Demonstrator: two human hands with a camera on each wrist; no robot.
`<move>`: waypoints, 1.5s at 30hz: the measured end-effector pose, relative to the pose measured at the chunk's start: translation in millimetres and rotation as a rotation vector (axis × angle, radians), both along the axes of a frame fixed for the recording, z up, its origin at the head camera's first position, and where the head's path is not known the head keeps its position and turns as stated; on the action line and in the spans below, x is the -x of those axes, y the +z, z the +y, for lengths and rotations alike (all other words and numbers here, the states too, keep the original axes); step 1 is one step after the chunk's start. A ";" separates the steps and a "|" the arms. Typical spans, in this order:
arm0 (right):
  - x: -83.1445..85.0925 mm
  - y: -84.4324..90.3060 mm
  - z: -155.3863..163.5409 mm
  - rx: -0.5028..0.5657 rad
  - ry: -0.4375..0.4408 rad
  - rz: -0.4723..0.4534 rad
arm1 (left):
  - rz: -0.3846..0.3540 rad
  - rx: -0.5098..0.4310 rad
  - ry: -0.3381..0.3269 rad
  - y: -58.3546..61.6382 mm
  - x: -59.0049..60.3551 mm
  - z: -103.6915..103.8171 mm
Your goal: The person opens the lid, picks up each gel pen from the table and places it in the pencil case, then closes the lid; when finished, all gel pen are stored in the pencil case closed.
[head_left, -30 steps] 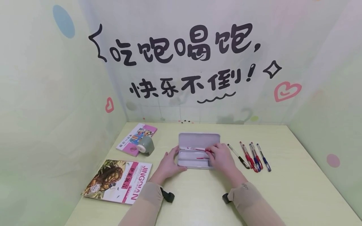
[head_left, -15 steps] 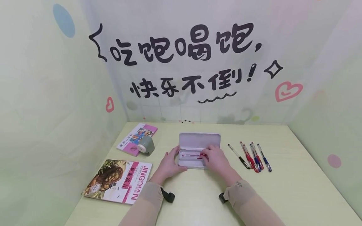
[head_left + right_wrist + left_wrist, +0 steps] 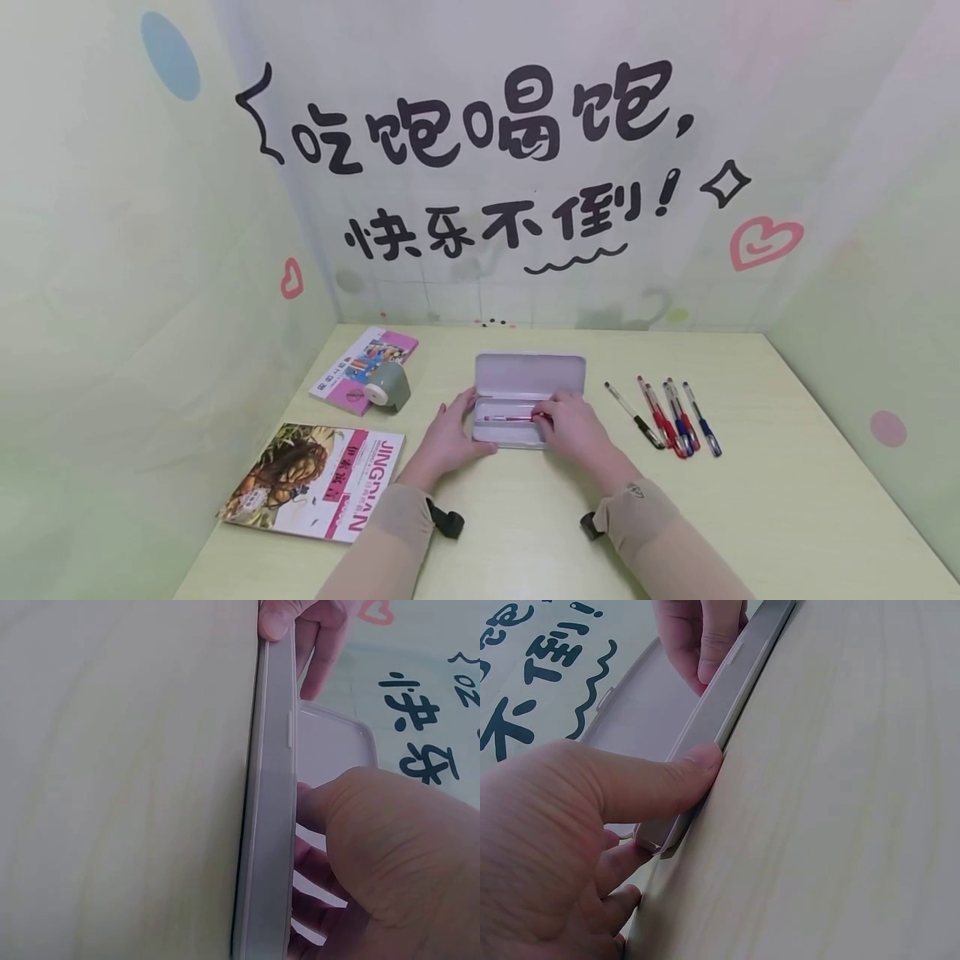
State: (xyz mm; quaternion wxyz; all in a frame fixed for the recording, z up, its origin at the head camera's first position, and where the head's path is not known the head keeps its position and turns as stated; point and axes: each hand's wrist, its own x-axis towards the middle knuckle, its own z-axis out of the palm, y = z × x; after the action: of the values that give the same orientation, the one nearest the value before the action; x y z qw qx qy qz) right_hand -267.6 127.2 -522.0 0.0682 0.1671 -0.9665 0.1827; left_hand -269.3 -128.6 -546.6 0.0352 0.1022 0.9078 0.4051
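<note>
Nearest the person, on the pale wooden table (image 3: 525,533), both sleeved forearms reached forward to an open grey pencil case (image 3: 501,434) that lay at the middle of the table. The left hand (image 3: 448,437) gripped the case's left end: in the left wrist view its thumb (image 3: 664,784) pressed against the near wall of the case while the other fingers curled round the corner. The right hand (image 3: 572,429) lay over the right part of the tray, its fingers bent down inside it and touching a red pen (image 3: 508,417) that lay lengthwise in the tray; whether the fingers pinched the pen or merely rested on it could not be told. The case's lid (image 3: 529,372) stood folded back behind the tray, towards the wall. To the left of the hands lay a magazine (image 3: 311,481) near the table's front edge, and farther back a smaller pink booklet (image 3: 356,369) with a grey roll of tape (image 3: 388,386) standing on its near corner. To the right of the case, well apart from it, a row of pens (image 3: 670,415) in black, red and blue lay side by side. Beyond the table rose a wall (image 3: 480,167) painted with large black characters and pink hearts.
</note>
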 end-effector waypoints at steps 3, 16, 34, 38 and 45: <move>0.1 -0.7 1.3 0.014 0.002 -0.003 | -0.003 0.000 0.002 1.5 -0.7 0.5; -2.0 -1.9 12.8 0.146 -0.041 0.072 | 0.010 0.014 -0.003 2.3 -0.5 0.5; -13.7 -2.7 110.7 0.356 -0.343 0.136 | 0.002 0.020 0.004 -0.8 2.1 -0.6; -18.7 -3.9 130.8 0.376 -0.382 0.139 | 0.003 0.019 0.000 -0.5 1.6 -1.1; -28.6 -7.1 159.9 0.388 -0.479 0.100 | 0.003 0.021 0.001 -3.3 2.8 -0.4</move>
State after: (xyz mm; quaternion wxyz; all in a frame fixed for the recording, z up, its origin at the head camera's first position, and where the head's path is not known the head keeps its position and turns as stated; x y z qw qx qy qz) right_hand -239.0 287.0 -529.0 0.1876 -0.0729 -0.9208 0.3340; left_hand -272.1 -128.9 -549.9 0.0347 0.1023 0.9122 0.3953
